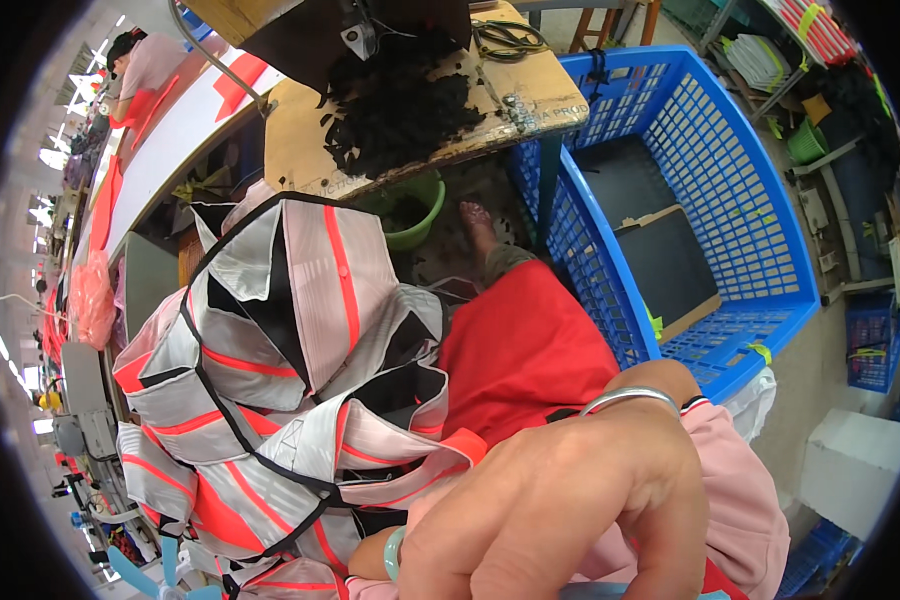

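Note:
My right hand [560,505], with a silver bangle at the wrist, is large at the lower middle. Its fingers curl down toward the lower edge, and the tips are out of sight. Behind it, my left wrist [372,552] shows beside a pale green bangle [394,553]; the left fingers are hidden. A heap of sewn fabric pieces [240,410] in silver-grey and pale pink, with coral strips and black edging, lies at the left, touching my left wrist area. Red cloth [525,350] covers my lap. Whatever my right fingertips may hold cannot be seen.
A wooden machine table [530,85] with black fabric scraps [400,110] is ahead, with a green basin [415,210] below. A large blue basket [740,230] holding dark flat sheets stands right. Another person [155,75] works far left beside a long white table [180,130].

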Action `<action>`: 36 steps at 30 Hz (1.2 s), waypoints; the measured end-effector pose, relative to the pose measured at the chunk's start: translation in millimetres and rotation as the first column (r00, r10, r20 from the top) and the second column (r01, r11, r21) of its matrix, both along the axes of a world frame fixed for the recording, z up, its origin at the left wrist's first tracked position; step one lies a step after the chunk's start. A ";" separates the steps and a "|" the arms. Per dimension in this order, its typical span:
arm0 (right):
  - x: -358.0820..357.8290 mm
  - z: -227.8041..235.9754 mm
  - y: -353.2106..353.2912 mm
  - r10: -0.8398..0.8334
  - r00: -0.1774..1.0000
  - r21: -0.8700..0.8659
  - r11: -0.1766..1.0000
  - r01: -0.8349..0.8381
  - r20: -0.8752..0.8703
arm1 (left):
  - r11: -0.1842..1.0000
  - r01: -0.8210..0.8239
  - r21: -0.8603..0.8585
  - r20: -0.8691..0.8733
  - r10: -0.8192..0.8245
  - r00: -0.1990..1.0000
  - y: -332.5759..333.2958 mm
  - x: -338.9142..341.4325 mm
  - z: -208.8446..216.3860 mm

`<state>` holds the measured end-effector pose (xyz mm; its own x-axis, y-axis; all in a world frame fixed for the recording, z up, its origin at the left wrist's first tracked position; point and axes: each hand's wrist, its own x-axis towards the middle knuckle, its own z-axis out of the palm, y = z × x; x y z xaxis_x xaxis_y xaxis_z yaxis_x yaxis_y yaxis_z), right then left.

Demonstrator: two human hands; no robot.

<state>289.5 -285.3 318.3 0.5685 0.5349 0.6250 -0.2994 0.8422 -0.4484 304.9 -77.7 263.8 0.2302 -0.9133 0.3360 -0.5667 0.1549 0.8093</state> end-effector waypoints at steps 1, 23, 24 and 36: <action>0.9 0.9 -0.7 -0.010 1.000 -0.012 1.000 0.010 0.009 | 1.000 -0.011 0.018 0.004 0.011 1.000 1.0 -0.9 1.4; 88.8 -165.2 26.3 -0.540 0.842 -0.780 0.516 0.354 0.025 | 0.342 -0.939 0.042 0.916 0.362 0.173 25.2 188.6 -21.7; 98.7 -194.9 25.7 -0.549 0.826 -0.838 0.386 0.386 0.128 | 0.267 -0.947 0.179 0.922 0.291 0.256 14.8 196.2 -28.0; 122.4 -209.0 35.9 -0.665 0.729 -0.665 0.472 0.578 0.161 | 0.729 -0.630 0.268 0.336 0.542 0.770 43.8 152.5 8.2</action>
<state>411.9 -249.5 109.3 0.9529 0.2355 0.1913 0.1044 0.3376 -0.9355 457.4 -33.9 272.0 0.7194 -0.6812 0.1359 -0.6145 -0.5330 0.5816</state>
